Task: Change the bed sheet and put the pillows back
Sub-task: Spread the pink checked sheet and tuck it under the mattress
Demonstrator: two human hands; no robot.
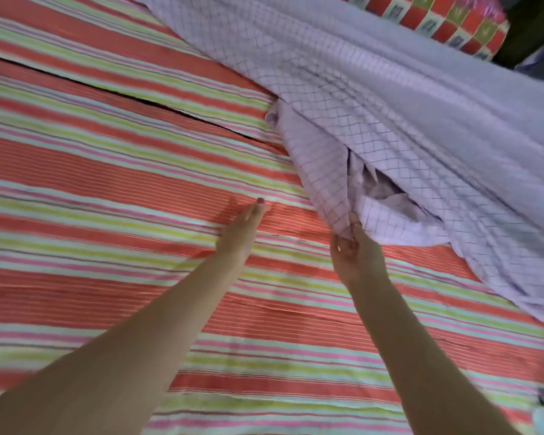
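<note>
The right hand (355,252) pinches the lilac checked sheet (390,127) over the striped sheet (107,183), left hand (239,233) released beside it; spreading probably comes next.

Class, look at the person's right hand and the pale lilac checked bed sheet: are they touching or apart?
Touching. The head view shows the right hand pinching a bunched fold of the pale lilac checked bed sheet, fingers curled round the cloth.

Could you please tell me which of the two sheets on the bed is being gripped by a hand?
The lilac checked sheet: the right hand pinches its bunched edge. The striped sheet lies flat, with the left hand open over it.
</note>
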